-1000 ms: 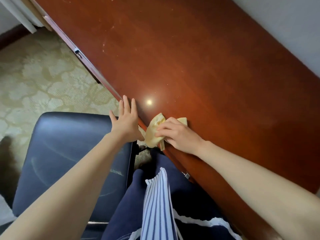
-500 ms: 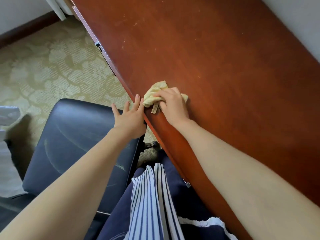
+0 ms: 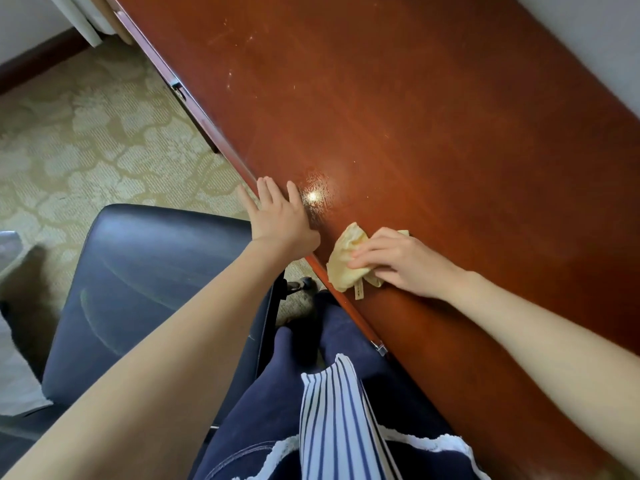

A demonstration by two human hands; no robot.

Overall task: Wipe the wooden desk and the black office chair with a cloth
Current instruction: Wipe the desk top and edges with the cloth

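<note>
The reddish-brown wooden desk (image 3: 433, 133) runs diagonally across the head view, with pale smudges on its far part. A crumpled yellow cloth (image 3: 346, 261) with a small tag lies at the desk's near edge. My right hand (image 3: 401, 261) presses down on the cloth, fingers laid over it. My left hand (image 3: 280, 220) rests flat on the desk's edge with straight fingers, just left of the cloth. The black office chair (image 3: 145, 289) stands to the left of the desk, beneath my left forearm, its seat showing faint streaks.
Patterned beige carpet (image 3: 86, 140) covers the floor left of the desk. A metal drawer fitting (image 3: 178, 88) sits under the desk's edge. My legs in navy trousers (image 3: 277, 410) stand between chair and desk. A pale wall (image 3: 588, 36) borders the desk's far side.
My right hand has slid the cloth back along the desk's edge toward me, away from my left hand. My left hand now lies on the desk's edge rather than beside it.
</note>
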